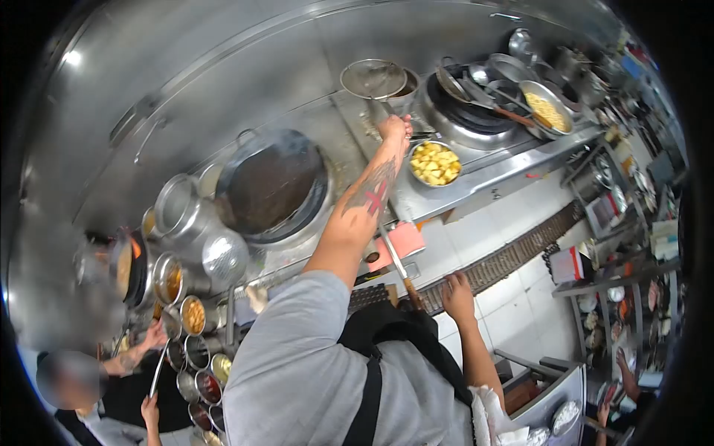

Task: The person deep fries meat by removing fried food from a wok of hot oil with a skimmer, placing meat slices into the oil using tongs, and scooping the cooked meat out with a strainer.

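My left hand [396, 128] reaches out over the stove, closed at the handle of a round wire-mesh strainer [374, 79]. The strainer lies over a pot [405, 85] at the back. Just right of that hand is a metal bowl of yellow chunks [435, 163], with a dark handle-like piece beside it. Below my left forearm runs a long-handled metal utensil [394, 251] with a wooden grip end near my waist; its head is hidden. My right hand [458, 293] hangs low over the floor side, fingers loosely bent, with nothing visible in it.
A large dark wok [271, 182] smokes lightly on the left burner. Stacked woks and pans [476, 97] and a pan of pale food [547, 108] stand right. Sauce containers [197, 351] line the left, beside a co-worker [141, 386]. A floor grate [498, 256] crosses the tiles.
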A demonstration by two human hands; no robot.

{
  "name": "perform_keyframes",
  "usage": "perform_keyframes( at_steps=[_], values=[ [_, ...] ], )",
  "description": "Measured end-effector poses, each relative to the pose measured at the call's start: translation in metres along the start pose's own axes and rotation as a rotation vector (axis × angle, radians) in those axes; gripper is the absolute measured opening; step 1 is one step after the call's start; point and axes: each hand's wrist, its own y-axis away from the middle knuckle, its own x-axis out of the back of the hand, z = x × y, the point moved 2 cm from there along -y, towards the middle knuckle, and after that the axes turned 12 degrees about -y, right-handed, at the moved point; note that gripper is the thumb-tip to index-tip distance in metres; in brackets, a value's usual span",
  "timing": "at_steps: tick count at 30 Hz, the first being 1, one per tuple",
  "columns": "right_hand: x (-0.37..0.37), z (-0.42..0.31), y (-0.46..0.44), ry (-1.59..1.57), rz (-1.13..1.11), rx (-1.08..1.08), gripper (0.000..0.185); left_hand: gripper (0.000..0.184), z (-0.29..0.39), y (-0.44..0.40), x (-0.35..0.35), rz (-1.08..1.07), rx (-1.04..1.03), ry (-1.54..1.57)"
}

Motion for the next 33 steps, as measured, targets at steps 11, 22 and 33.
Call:
perform_keyframes(
  at_steps=[11, 22, 33],
  values=[
    [0.054, 0.113, 0.307, 0.021, 0.249, -0.827, 0.030, 0.053, 0.072, 0.225, 0.104, 0.287, -0.729, -2.075],
    [0.007, 0.047, 0.255, 0.085, -0.043, -0.755, 0.028, 0.024, 0.175, 0.309, 0.240, 0.538, -1.054, -2.136],
    [0.009, -0.059, 0.317, 0.120, -0.106, -0.821, 0.031, 0.041, -0.175, 0.262, 0.394, -0.628, 0.267, -1.819]
  ],
)
